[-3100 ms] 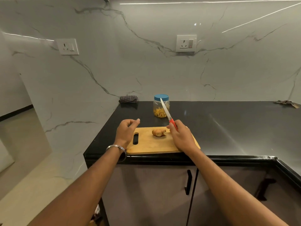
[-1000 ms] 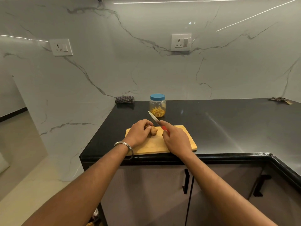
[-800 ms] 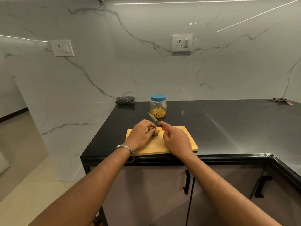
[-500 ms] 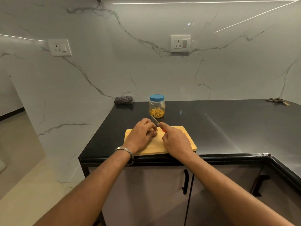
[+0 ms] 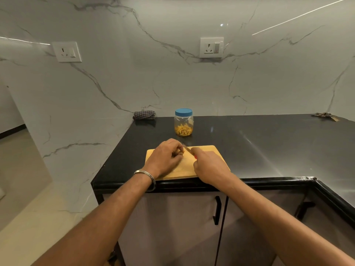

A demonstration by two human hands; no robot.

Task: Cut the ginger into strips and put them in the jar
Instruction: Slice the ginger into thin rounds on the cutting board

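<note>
The left hand (image 5: 166, 157) curls over the ginger (image 5: 180, 153) on the cutting board (image 5: 208, 150). The right hand (image 5: 210, 167) grips the knife (image 5: 187, 148), its blade angling in from the right. The lidded jar (image 5: 183, 122) stands just behind on the bench (image 5: 269, 143).

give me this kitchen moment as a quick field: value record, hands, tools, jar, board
left hand: left hand curled over the ginger, pinning it to the board
right hand: right hand grips the knife, blade against the ginger
board: wooden cutting board near the front edge of the black counter
jar: jar behind the board, blue lid on, yellow strips inside
other: checked cloth by the wall
</note>
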